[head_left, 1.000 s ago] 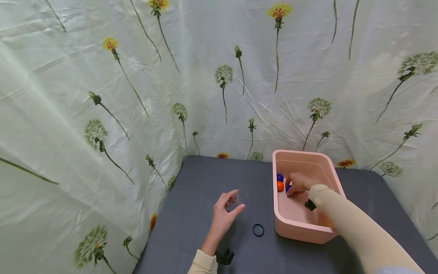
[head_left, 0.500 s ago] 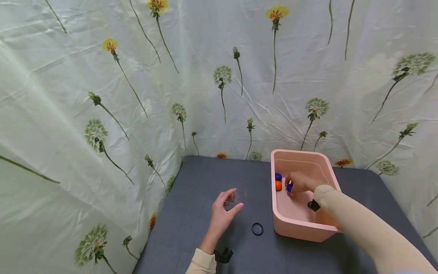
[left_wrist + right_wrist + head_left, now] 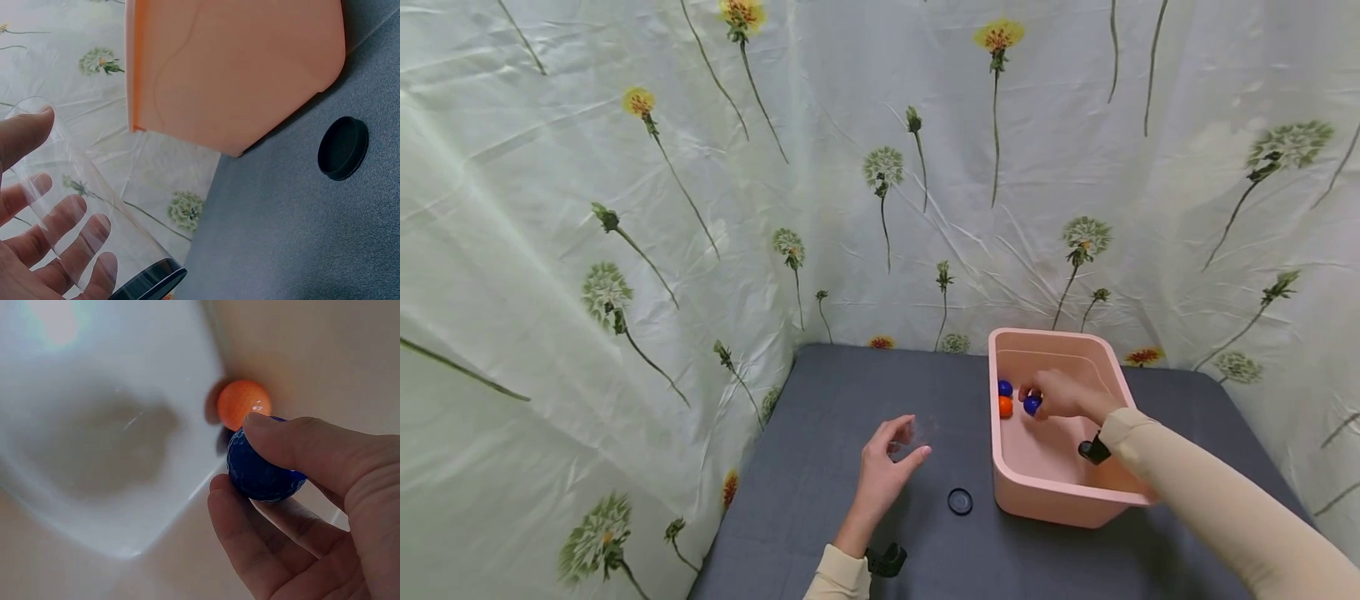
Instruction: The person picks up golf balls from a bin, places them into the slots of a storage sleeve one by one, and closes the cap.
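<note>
My right hand [image 3: 1060, 396] is inside the pink bin [image 3: 1060, 490], pinching a blue golf ball [image 3: 259, 465] between thumb and fingers. Close by, an orange golf ball [image 3: 1005, 407] and another blue ball [image 3: 1004, 388] lie against the bin's left wall. Left of the bin, my left hand [image 3: 880, 475] holds a clear tube [image 3: 94, 181] above the table, thumb on one side and curled fingers on the other. One end of this see-through tube has a black cap [image 3: 150, 280]. In the head view the tube barely shows.
A loose round black lid [image 3: 959, 501] lies on the dark table [image 3: 865, 383] between the left hand and the bin. Behind the table hangs a pale curtain [image 3: 850, 167] printed with dandelions. The bin's walls surround the right hand.
My right hand has raised the blue golf ball slightly and drawn it a little away from the orange one. The left hand keeps its hold on the tube. The head view has shifted slightly.
</note>
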`<state>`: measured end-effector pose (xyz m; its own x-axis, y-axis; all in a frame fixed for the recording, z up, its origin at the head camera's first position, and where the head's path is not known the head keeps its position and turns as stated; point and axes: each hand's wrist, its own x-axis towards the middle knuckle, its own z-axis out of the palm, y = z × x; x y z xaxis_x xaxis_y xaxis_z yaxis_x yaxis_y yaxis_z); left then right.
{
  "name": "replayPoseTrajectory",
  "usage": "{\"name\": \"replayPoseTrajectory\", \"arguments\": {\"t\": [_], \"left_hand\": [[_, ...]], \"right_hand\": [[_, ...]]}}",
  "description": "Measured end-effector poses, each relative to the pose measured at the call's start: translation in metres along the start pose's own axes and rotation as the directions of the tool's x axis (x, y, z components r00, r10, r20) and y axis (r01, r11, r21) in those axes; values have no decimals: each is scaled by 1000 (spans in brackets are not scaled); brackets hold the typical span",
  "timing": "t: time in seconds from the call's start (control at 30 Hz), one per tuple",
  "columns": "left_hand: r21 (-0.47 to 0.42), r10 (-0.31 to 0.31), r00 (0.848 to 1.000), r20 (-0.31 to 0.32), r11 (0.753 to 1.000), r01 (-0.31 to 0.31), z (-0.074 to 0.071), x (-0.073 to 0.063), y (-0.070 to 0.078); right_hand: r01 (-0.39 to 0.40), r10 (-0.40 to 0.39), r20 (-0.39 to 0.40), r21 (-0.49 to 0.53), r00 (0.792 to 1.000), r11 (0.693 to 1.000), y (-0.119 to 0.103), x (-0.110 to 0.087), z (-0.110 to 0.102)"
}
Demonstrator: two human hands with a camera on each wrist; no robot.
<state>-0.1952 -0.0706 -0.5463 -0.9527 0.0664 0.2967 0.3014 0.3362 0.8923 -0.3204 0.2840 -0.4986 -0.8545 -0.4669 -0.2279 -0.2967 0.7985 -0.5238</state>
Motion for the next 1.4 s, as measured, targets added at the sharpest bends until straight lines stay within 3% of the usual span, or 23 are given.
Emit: {"name": "replayPoseTrajectory", "arguments": {"t": [0.23, 0.8, 1.23, 1.4], "left_hand": [[9, 21, 1000, -9, 1000, -21, 1, 2, 0], [1, 22, 1000, 9, 1000, -22, 2, 4, 3], [23, 82, 996, 28, 996, -83, 2, 10, 8], [41, 99, 995, 30, 994, -100, 4, 10, 8]], "right_hand": [[55, -55, -69, 0, 996, 998, -4, -7, -6], [47, -44, -185, 10, 982, 999, -19, -29, -16], [22, -10, -256, 41, 967, 999, -43, -47, -20], [52, -38, -279, 46, 960, 998, -54, -55, -18]]}}
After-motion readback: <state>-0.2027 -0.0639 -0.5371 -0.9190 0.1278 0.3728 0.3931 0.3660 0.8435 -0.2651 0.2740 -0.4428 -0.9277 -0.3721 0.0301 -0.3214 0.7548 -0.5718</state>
